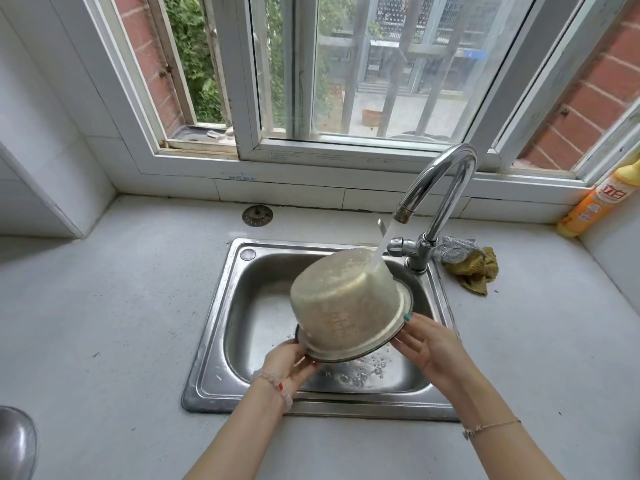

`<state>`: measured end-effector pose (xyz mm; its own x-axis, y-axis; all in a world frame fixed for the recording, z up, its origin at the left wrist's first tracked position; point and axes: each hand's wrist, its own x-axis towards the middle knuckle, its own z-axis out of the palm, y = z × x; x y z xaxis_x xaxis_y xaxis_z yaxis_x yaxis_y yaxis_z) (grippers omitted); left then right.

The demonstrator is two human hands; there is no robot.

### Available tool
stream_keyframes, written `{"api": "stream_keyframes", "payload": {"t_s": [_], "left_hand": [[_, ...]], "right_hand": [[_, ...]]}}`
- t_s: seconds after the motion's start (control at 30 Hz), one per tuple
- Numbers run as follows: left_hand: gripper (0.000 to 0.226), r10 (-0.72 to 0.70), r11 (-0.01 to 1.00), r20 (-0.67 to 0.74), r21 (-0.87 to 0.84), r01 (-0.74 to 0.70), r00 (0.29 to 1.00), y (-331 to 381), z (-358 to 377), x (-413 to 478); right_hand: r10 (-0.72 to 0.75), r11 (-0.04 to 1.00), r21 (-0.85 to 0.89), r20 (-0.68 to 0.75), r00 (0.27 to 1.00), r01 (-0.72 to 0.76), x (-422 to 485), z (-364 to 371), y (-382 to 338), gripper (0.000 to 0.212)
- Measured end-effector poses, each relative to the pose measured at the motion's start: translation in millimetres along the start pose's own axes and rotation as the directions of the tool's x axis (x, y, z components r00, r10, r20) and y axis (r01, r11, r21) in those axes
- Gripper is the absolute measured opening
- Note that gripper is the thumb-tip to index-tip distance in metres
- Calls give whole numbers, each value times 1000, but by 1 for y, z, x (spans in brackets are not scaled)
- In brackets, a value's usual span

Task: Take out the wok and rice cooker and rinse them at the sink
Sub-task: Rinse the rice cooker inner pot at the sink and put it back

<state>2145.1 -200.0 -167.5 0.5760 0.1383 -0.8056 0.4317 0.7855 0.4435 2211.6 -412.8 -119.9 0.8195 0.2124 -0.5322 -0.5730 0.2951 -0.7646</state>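
Observation:
The rice cooker's metal inner pot (341, 299) is held upside down and tilted over the steel sink (207, 344). Water runs from the chrome faucet (446, 188) onto the pot's outer wall at its upper right. My left hand (289, 367) grips the pot's rim at the lower left, fingers curled under it. My right hand (429, 344) holds the rim at the right, thumb on top and fingers spread underneath. A curved grey metal edge, maybe the wok (15, 441), shows at the bottom left corner.
A sink strainer (257, 215) lies on the counter behind the basin. A steel scourer (453, 249) and a yellow cloth (474, 271) sit right of the faucet. An orange detergent bottle (595, 202) leans in the right corner. White counter surrounds the sink; a window is behind.

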Motion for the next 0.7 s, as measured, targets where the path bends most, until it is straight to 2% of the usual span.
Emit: {"api": "stream_keyframes", "payload": {"t_s": [0.07, 0.2, 0.4, 0.5, 0.57, 0.6, 0.63, 0.7], "left_hand": [[23, 78, 995, -3, 55, -78, 997, 9, -7, -2], [31, 194, 970, 6, 146, -193, 981, 25, -8, -12], [41, 305, 925, 45, 225, -307, 951, 41, 9, -29], [48, 344, 910, 66, 222, -349, 937, 49, 16, -33], [50, 354, 911, 81, 196, -363, 932, 53, 19, -36], [50, 356, 913, 85, 181, -366, 931, 54, 21, -37], [49, 359, 914, 85, 168, -368, 930, 54, 23, -38], [45, 361, 918, 74, 150, -368, 930, 56, 30, -40]], "right_hand": [[58, 998, -12, -26, 998, -58, -2, -5, 13, 14], [154, 988, 34, -102, 983, -152, -8, -10, 38, 28], [248, 966, 107, -156, 956, -234, -13, -5, 51, 17], [260, 965, 77, -167, 951, -251, -13, 1, 55, 15], [185, 977, -59, -223, 957, -203, -13, 3, 59, 23], [100, 966, -205, -262, 960, -156, -13, 2, 63, 33], [-25, 916, -390, -283, 959, -91, -16, 3, 65, 42], [-281, 728, -680, -183, 942, 85, -25, 7, 66, 53]]}}
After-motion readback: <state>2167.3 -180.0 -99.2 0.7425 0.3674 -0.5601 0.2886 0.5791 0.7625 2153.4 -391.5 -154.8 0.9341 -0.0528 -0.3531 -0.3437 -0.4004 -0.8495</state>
